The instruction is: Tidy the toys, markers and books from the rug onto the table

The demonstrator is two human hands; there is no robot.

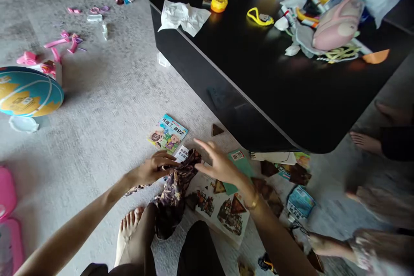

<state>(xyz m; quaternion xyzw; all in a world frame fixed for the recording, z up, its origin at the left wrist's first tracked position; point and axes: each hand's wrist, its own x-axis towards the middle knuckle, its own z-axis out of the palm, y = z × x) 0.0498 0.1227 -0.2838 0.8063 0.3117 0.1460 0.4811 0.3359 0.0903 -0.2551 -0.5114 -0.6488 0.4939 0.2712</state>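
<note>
While L hand [151, 170] pinches patterned cloth [176, 185], R hand [223, 164] is spread w/o grip; best pinch bunch nr R thumb, clear of book [168, 133] beyond L fingers.

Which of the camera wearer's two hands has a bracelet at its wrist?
The right hand, its fingers spread beside the patterned cloth: a gold-coloured bracelet circles its wrist, whereas the left hand's wrist is bare.
</note>
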